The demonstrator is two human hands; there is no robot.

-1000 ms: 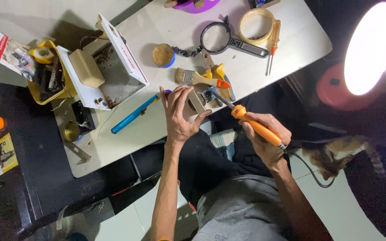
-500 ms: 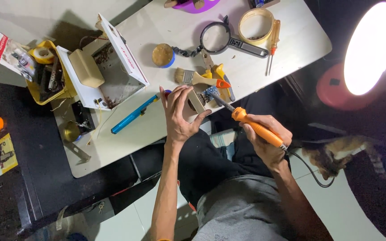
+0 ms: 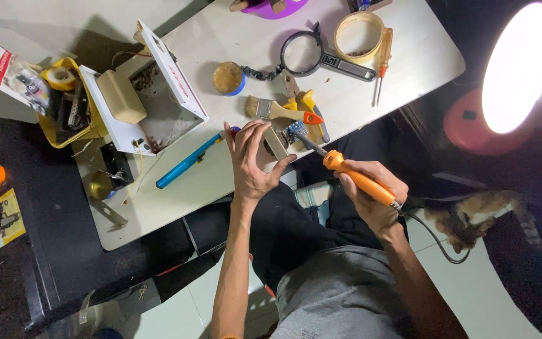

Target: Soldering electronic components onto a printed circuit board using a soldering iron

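The left hand [image 3: 252, 163] lay over the white table's [image 3: 177, 188] near edge, fingers spread and curled, thumb pressed against a small tan block [image 3: 275, 143] that it steadied there. The right hand [image 3: 371, 194] was closed in a fist round the orange handle of a soldering iron [image 3: 346, 172], its metal tip angled onto a small circuit board [image 3: 296, 130] just beside the block. A paintbrush [image 3: 271, 110] lay just beyond, and a blue pen-shaped tool [image 3: 186, 163] rested near the left hand.

Rt hand [image 3: 371, 188] w/ orange soldering iron [image 3: 354, 177], tip on small circuit board [image 3: 296, 130] under lt hand [image 3: 252, 160].
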